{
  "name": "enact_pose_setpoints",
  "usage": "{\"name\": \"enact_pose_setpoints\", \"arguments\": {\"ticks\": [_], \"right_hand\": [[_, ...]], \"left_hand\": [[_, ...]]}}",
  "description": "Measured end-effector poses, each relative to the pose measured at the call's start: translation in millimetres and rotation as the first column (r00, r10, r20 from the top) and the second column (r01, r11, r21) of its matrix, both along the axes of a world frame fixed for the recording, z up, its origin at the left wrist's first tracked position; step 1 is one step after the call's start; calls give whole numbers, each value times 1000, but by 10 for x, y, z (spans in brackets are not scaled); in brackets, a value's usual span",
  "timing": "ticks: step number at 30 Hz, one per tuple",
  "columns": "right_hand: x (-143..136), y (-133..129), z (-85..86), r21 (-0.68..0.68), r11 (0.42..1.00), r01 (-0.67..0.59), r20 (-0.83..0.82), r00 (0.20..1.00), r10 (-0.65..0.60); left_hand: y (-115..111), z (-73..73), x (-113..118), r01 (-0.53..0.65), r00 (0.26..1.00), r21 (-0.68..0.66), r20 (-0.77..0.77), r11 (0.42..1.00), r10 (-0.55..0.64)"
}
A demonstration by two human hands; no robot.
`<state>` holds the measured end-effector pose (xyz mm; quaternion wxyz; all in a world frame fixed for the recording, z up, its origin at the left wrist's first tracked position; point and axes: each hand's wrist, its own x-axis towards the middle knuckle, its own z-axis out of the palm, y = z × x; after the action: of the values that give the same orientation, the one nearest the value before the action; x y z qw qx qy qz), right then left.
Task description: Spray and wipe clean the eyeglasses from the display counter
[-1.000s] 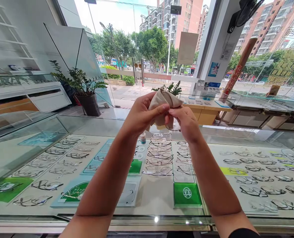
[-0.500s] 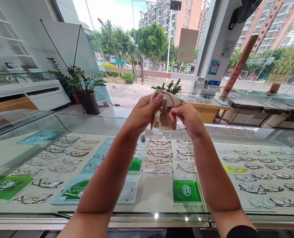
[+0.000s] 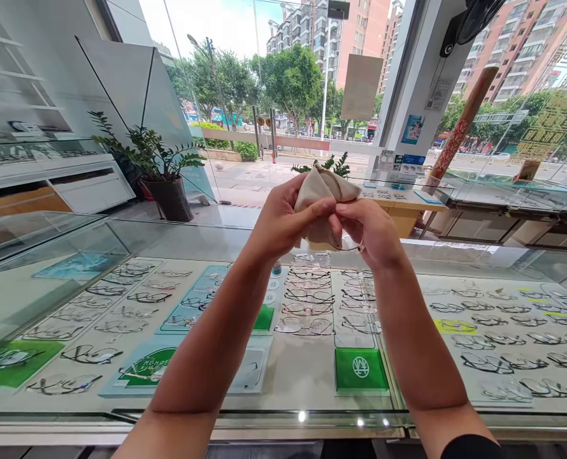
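Observation:
Above the glass counter, both hands are raised together around a beige cloth (image 3: 318,190) with zigzag-cut edges. My left hand (image 3: 286,213) is closed on the cloth, its thumb pressed over the folded front. My right hand (image 3: 367,223) pinches a pair of glasses (image 3: 345,248) close beside the left thumb. Only a thin dark temple and part of the rim show below the right fingers; the cloth and fingers cover the rest.
Under the forearms lies a glass display case (image 3: 302,376) with rows of eyeglasses (image 3: 309,296) and green display blocks (image 3: 361,370). A potted plant (image 3: 162,172) stands beyond it at left. Another low counter (image 3: 402,210) is farther back at right, before the windows.
My left thumb has moved right and down across the cloth to beside the right fingers. The cloth is now folded over differently, and the right hand has shifted slightly.

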<state>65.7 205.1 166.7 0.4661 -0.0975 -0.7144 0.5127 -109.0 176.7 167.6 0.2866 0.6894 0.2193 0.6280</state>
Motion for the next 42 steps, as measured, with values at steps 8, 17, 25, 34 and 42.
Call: {"name": "enact_pose_setpoints", "arguments": {"ticks": [8, 17, 25, 34, 42], "right_hand": [[-84, -127, 18, 99, 995, 6, 36, 999, -10], [71, -93, 59, 48, 998, -29, 110, 994, 23], [30, -99, 39, 50, 998, -43, 72, 997, 40], [-47, -252, 84, 127, 991, -37, 68, 997, 29], [140, -102, 79, 49, 999, -15, 171, 985, 6]], "left_hand": [[-42, -45, 237, -153, 965, -37, 209, 988, 158], [-129, 75, -210, -5, 999, -171, 32, 985, 11], [-160, 58, 39, 4, 999, -86, 36, 996, -1], [-39, -43, 146, -147, 956, -55, 250, 988, 156], [-105, 71, -169, 74, 997, -156, 18, 985, -72]]}}
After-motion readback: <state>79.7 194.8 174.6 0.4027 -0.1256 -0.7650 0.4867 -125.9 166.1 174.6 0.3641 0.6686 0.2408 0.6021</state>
